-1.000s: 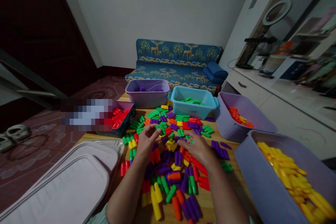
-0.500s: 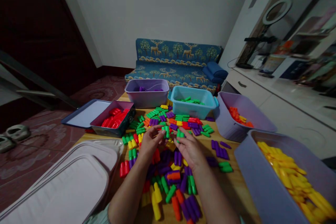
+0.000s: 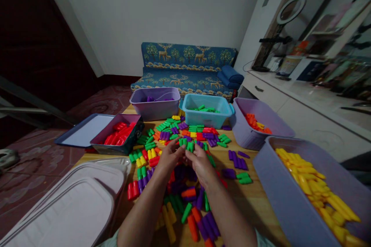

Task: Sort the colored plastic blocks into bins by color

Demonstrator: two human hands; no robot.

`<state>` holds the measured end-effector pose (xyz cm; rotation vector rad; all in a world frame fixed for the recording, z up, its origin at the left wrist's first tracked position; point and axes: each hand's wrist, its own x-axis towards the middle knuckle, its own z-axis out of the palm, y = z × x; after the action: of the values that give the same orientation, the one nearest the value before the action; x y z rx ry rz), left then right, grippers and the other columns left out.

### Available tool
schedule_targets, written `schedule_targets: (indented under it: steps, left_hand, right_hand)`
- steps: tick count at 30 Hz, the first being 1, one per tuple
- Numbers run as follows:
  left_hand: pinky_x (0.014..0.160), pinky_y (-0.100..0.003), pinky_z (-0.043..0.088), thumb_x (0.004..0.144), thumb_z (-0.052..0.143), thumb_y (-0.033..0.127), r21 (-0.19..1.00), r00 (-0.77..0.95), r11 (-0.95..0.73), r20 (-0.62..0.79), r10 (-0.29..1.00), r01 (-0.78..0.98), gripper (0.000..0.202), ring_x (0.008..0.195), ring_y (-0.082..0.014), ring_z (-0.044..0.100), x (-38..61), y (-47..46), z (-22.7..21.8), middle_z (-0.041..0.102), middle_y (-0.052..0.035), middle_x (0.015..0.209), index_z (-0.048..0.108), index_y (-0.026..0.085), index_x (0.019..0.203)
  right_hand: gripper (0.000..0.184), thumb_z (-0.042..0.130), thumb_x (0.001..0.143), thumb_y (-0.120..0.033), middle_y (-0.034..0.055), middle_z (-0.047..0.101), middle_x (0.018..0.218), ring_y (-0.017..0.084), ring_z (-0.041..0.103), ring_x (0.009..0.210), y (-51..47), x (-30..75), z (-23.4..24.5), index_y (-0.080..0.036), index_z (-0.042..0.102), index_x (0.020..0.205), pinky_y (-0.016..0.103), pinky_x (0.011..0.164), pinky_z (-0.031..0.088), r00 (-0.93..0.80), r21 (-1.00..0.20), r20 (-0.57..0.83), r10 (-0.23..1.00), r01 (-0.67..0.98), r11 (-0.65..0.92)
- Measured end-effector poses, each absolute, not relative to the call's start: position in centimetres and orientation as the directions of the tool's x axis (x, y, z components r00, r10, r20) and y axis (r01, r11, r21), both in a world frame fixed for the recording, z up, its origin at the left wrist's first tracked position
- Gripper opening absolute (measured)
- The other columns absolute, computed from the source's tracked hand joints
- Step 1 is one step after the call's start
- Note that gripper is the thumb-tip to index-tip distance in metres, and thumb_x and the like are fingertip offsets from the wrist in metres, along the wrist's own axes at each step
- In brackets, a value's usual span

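Note:
My left hand (image 3: 168, 158) and my right hand (image 3: 199, 162) meet above a heap of coloured plastic pegs (image 3: 185, 197) on a wooden table (image 3: 255, 204). The fingers of my left hand pinch a green peg (image 3: 182, 142). Right beside it, my right hand's fingers pinch another green peg (image 3: 190, 146). The two green pegs are close together, nearly touching. Red, yellow, purple, orange and green pegs lie scattered under and beyond both hands.
Sorting bins ring the heap: a purple-peg bin (image 3: 155, 102), a turquoise bin of green pegs (image 3: 206, 110), a bin of orange pegs (image 3: 255, 125), a large bin of yellow pegs (image 3: 304, 189), a box of red pegs (image 3: 117, 137). A pale lid (image 3: 66, 204) lies at left.
Both hands have lifted off the heap and come together, each pinching a green peg. The camera view has shifted slightly.

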<state>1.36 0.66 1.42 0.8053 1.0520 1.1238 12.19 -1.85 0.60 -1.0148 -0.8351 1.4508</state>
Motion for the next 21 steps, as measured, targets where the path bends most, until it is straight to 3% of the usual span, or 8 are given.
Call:
schedule_targets:
  steps: [4, 9, 14, 18, 20, 21]
  left_hand:
    - [0.056, -0.023, 0.050, 0.064, 0.078, 0.021, 0.880, 0.179, 0.321, -0.273, 0.945, -0.350, 0.061, 0.058, -0.0115, 0.060, 2.7, 2.6, 3.9, 0.062, 0.0007, 0.069, 0.058, 0.018, 0.122]
    - [0.061, -0.024, 0.052, 0.072, 0.063, 0.009, 0.825, 0.412, 0.404, -0.234, 0.881, -0.395, 0.037, 0.061, -0.0123, 0.061, 5.5, 8.3, 9.5, 0.064, -0.0055, 0.078, 0.056, 0.013, 0.109]
    - [0.063, -0.023, 0.052, 0.078, 0.057, 0.006, 0.859, 0.308, 0.271, -0.141, 0.941, -0.434, 0.047, 0.061, -0.0100, 0.059, 8.3, 13.1, 13.9, 0.059, -0.0045, 0.083, 0.046, 0.012, 0.123]
    - [0.071, -0.026, 0.051, 0.069, 0.066, 0.007, 0.906, 0.238, 0.173, -0.083, 0.968, -0.386, 0.052, 0.073, -0.0128, 0.064, 7.6, 11.6, 11.3, 0.064, -0.0082, 0.096, 0.054, 0.013, 0.119]
    - [0.074, -0.028, 0.051, 0.065, 0.071, 0.012, 0.975, 0.232, 0.044, 0.008, 0.973, -0.218, 0.040, 0.082, -0.0172, 0.065, 6.3, 9.5, 8.3, 0.067, -0.0108, 0.101, 0.065, 0.013, 0.105]
    - [0.075, -0.030, 0.051, 0.065, 0.072, 0.015, 0.991, 0.230, -0.014, 0.045, 0.972, -0.134, 0.036, 0.084, -0.0199, 0.065, 5.6, 8.4, 6.6, 0.068, -0.0111, 0.102, 0.068, 0.013, 0.101]
  right_hand:
    - [0.030, 0.068, 0.061, -0.024, -0.0015, 0.068, 0.082, 0.019, 0.065, 0.080, -0.7, 12.8, 2.2, -0.021, 0.059, 0.090, 0.031, 0.075, 0.051, 0.053, -0.861, -0.138, 0.989, -0.501, -0.093]
    - [0.017, 0.064, 0.058, -0.010, -0.0037, 0.063, 0.064, 0.012, 0.059, 0.062, 4.8, 15.6, 7.1, -0.020, 0.055, 0.068, 0.026, 0.065, 0.052, 0.176, -0.831, -0.085, 0.981, -0.556, 0.028]
    - [0.017, 0.055, 0.065, -0.003, -0.0037, 0.058, 0.055, 0.008, 0.054, 0.051, 10.7, 18.0, 12.0, -0.019, 0.053, 0.062, 0.020, 0.054, 0.051, 0.238, -0.818, -0.166, 0.957, -0.575, 0.001]
    - [0.013, 0.062, 0.065, -0.007, -0.0010, 0.062, 0.058, 0.012, 0.061, 0.057, 9.6, 18.7, 10.0, -0.018, 0.056, 0.067, 0.024, 0.058, 0.054, 0.261, -0.845, -0.170, 0.950, -0.535, -0.004]
    - [0.015, 0.067, 0.063, -0.011, 0.0016, 0.067, 0.065, 0.015, 0.064, 0.063, 7.4, 19.1, 7.1, -0.017, 0.061, 0.075, 0.027, 0.062, 0.054, 0.278, -0.874, -0.148, 0.949, -0.486, 0.006]
    - [0.020, 0.068, 0.064, -0.016, 0.0033, 0.070, 0.073, 0.017, 0.066, 0.068, 6.2, 19.3, 5.5, -0.017, 0.064, 0.083, 0.029, 0.064, 0.054, 0.244, -0.927, -0.106, 0.964, -0.375, -0.007]
